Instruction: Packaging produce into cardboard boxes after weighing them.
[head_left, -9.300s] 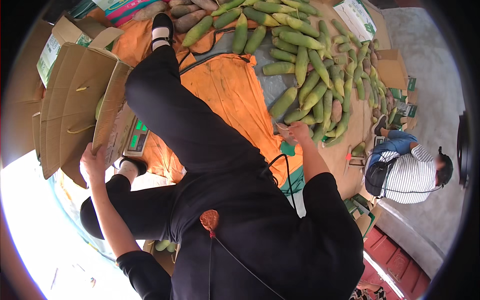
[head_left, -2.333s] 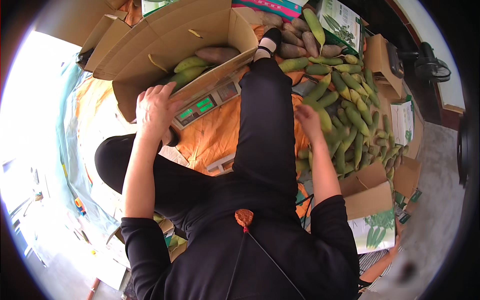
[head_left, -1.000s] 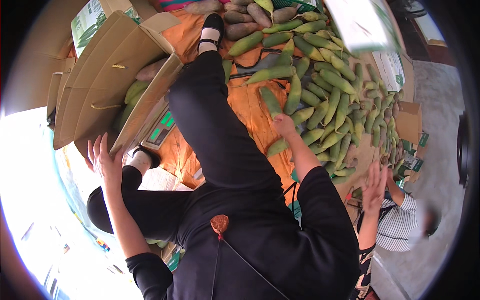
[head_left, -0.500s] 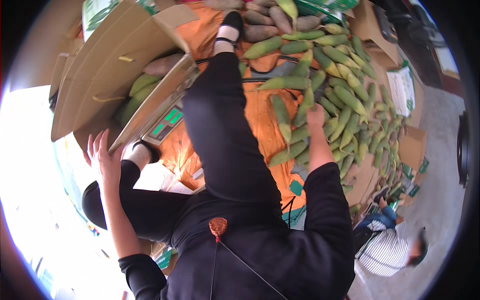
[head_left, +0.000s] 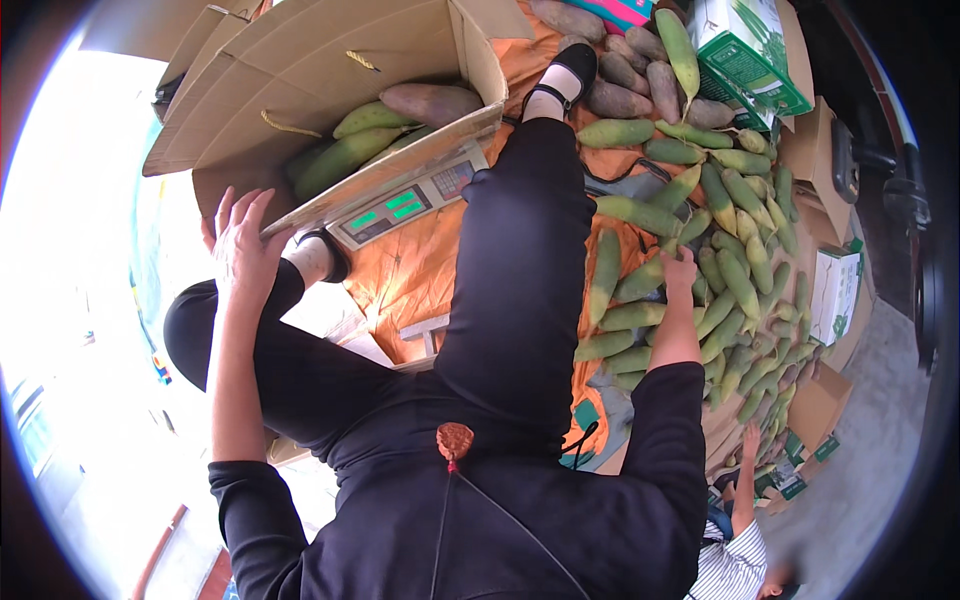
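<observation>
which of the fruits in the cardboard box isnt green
The reddish-brown fruit at the top of the cardboard box, against its right wall; the other fruits beside it, like this one, are green.

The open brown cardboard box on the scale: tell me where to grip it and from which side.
Grip the open brown cardboard box by its near bottom edge, where the left hand already rests, and by the opposite wall. It sits tilted on the grey digital scale, laden with green mangoes, so support from below.

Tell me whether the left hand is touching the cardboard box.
Touching. The head view shows the left hand pressed flat against the lower edge of the cardboard box, fingers spread on it.
</observation>
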